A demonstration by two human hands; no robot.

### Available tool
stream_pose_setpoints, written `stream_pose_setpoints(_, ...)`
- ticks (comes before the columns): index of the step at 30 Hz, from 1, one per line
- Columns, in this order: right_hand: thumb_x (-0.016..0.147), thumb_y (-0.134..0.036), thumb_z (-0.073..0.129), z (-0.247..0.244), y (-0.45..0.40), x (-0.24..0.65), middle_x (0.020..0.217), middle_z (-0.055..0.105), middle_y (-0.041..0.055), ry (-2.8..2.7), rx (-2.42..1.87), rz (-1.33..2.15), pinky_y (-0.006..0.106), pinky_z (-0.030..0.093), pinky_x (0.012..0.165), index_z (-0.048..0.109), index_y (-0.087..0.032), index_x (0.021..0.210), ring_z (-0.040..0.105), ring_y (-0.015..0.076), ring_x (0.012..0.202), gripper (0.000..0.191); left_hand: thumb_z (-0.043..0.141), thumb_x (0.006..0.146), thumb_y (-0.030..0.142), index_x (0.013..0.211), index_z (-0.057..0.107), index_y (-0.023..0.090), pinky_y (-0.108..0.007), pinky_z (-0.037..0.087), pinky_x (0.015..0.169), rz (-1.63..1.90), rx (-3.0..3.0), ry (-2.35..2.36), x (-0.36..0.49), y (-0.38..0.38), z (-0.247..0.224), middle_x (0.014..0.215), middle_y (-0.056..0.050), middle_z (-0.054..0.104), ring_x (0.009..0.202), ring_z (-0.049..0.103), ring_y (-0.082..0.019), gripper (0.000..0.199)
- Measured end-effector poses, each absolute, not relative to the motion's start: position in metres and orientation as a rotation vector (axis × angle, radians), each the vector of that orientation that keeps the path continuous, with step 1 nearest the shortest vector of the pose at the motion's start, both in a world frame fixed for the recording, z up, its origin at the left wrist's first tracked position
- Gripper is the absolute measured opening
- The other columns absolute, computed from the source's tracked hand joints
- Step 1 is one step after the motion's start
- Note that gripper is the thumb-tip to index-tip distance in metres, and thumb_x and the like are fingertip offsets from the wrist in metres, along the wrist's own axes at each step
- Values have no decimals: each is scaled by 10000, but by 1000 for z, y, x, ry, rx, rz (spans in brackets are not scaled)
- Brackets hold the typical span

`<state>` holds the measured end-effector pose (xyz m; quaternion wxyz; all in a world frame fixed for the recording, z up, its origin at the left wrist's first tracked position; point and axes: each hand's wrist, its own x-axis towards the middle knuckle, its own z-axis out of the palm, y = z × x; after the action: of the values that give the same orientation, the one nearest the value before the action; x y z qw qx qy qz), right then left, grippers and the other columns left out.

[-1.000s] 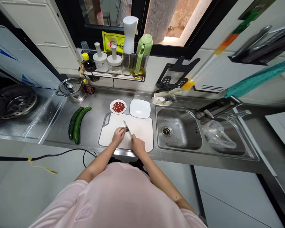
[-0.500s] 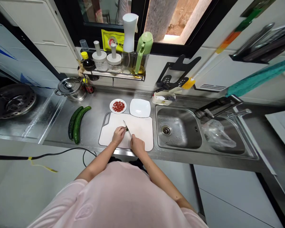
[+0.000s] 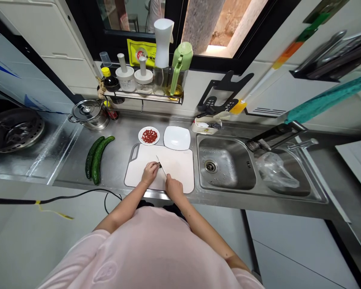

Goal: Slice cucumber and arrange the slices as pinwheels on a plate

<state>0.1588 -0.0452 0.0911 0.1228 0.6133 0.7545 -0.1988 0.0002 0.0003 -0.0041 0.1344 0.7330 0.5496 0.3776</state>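
Note:
A knife (image 3: 162, 166) is gripped by its handle in my right hand (image 3: 174, 188), its blade slanting up and to the left over the white cutting board (image 3: 180, 166). Against the blade, my left hand (image 3: 150, 172) pinches something small and dark green, mostly hidden by the fingers. Behind the board stand a round white plate of chopped red pieces (image 3: 149, 136) and a bare white square plate (image 3: 177, 138). Two green cucumbers (image 3: 98, 159) lie side by side on the steel counter, left of the board.
To the right is a double sink (image 3: 228, 160) with a plastic bag (image 3: 276, 170) in its far basin. A lidded pot (image 3: 90, 114) stands at the back left, near the stove pan (image 3: 15, 128). Jars and bottles fill a wall rack (image 3: 144, 96).
The knife blade has turned to a more upright, edge-on angle beside my left fingers. Both hands stay in nearly the same place on the board.

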Motion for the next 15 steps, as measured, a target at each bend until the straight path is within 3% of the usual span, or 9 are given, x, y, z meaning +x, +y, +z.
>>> stream_pose_setpoints(15,906,-160,320,100,-46,168,846,666,113,2195,1707,-644,291,409,678,431,-156,1114,644,226,804,236,445,905,237,1019,642,215,-327,465,842,1100,2110,1602,1,1,-3,972,-65,612,947,553,-162,229)
